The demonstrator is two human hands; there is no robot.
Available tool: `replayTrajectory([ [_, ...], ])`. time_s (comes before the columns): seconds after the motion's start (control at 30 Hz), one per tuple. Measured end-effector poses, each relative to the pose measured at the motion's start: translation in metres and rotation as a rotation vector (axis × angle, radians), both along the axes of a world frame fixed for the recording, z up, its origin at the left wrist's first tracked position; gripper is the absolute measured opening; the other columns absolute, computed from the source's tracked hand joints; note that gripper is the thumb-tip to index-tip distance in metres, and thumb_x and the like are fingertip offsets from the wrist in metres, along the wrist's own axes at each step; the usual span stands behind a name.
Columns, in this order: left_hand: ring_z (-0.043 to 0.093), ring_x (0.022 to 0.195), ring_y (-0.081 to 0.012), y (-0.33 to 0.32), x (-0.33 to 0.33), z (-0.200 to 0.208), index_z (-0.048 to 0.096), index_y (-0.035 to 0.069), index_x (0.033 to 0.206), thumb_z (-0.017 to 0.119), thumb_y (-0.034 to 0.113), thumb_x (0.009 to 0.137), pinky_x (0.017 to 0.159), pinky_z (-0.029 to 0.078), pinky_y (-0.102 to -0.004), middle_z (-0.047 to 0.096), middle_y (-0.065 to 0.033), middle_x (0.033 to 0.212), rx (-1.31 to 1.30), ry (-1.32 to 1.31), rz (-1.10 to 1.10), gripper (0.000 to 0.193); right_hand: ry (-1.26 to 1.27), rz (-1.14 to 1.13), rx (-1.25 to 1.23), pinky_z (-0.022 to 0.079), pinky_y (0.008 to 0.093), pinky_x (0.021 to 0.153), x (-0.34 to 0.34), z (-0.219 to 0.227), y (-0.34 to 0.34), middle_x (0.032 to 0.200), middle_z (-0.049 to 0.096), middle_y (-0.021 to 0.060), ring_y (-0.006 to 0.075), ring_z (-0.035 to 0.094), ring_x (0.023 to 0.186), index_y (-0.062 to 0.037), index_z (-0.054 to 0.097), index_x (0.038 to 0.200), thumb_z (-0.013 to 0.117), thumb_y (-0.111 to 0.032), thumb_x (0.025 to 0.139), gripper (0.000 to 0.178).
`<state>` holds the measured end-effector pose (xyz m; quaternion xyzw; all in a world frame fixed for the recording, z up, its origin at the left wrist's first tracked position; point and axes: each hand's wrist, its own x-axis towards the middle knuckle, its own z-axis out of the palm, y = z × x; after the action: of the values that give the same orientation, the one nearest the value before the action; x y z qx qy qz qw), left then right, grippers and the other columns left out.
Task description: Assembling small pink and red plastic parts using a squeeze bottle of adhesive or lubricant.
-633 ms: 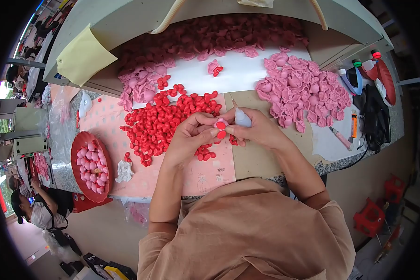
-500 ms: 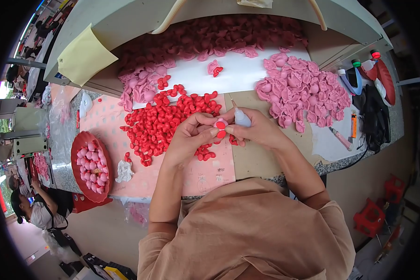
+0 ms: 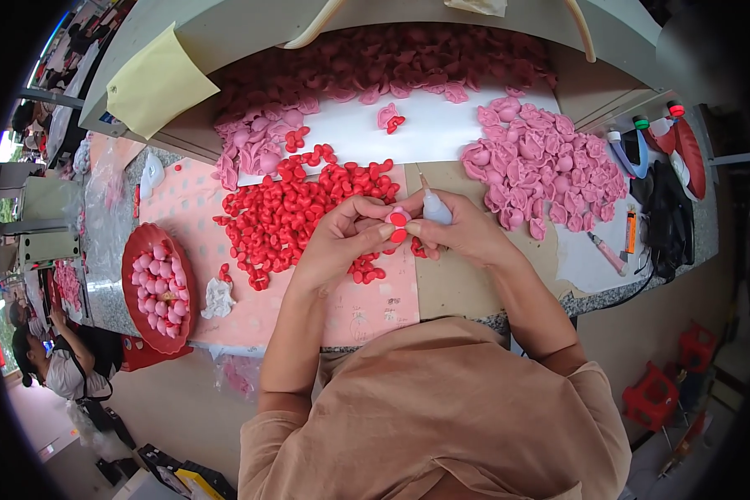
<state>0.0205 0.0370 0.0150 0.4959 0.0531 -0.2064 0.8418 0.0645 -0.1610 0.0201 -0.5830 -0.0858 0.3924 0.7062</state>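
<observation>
Small red-and-pink piece [image 3: 398, 221] pinched between both hands, centre of frame.
Left hand [image 3: 342, 242] grips its left side; right hand [image 3: 471, 235] steadies the other while holding a needle-tipped bottle [image 3: 437, 210], tip up. Risk: squeezing the bottle during the pinch could force out a drip; a slack pinch could drop the piece near the red pile [image 3: 296, 208], left of centre.

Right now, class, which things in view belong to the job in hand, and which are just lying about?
Belongs, apparently:
held pink-and-red piece
needle-tipped bottle
red pieces
pink pieces
red dish

Likely lying about:
crumpled white wad
pink tool
black bundle
</observation>
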Motion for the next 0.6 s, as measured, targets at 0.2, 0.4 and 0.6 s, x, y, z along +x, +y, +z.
replayTrajectory([
  [0.2, 0.06, 0.094, -0.0133, 0.0026, 0.0001, -0.0003, 0.053, 0.003, 0.098, 0.059, 0.004, 0.085, 0.081, 0.052, -0.0284, 0.059, -0.0058, 0.103, -0.002, 0.01, -0.008, 0.015, 0.029, -0.002, 0.055, 0.042, 0.0217, 0.051, -0.0002, -0.0004, 0.0006, 0.077, 0.058, 0.0039, 0.0075, 0.05, 0.056, -0.0004, 0.054, 0.106, 0.061, -0.011, 0.084, 0.025],
  [0.4, 0.06, 0.094, -0.0138, 0.0027, 0.0003, -0.0002, 0.053, 0.003, 0.098, 0.059, 0.004, 0.085, 0.082, 0.052, -0.0285, 0.06, -0.0062, 0.102, -0.003, 0.013, -0.015, 0.014, 0.018, 0.017, 0.046, 0.043, 0.0214, 0.052, -0.0005, 0.0014, 0.0005, 0.084, 0.06, 0.0041, 0.0071, 0.051, 0.06, 0.0001, 0.053, 0.11, 0.058, -0.011, 0.086, 0.027],
  [0.6, 0.059, 0.094, -0.0147, 0.0031, 0.0009, -0.0017, 0.053, 0.003, 0.097, 0.058, 0.003, 0.085, 0.082, 0.053, -0.0303, 0.058, -0.0062, 0.103, -0.002, 0.016, -0.021, 0.014, 0.02, 0.016, 0.034, 0.043, 0.0213, 0.052, 0.0003, 0.0018, 0.0007, 0.085, 0.061, 0.0051, 0.0071, 0.051, 0.06, 0.0002, 0.053, 0.111, 0.058, -0.011, 0.086, 0.027],
])
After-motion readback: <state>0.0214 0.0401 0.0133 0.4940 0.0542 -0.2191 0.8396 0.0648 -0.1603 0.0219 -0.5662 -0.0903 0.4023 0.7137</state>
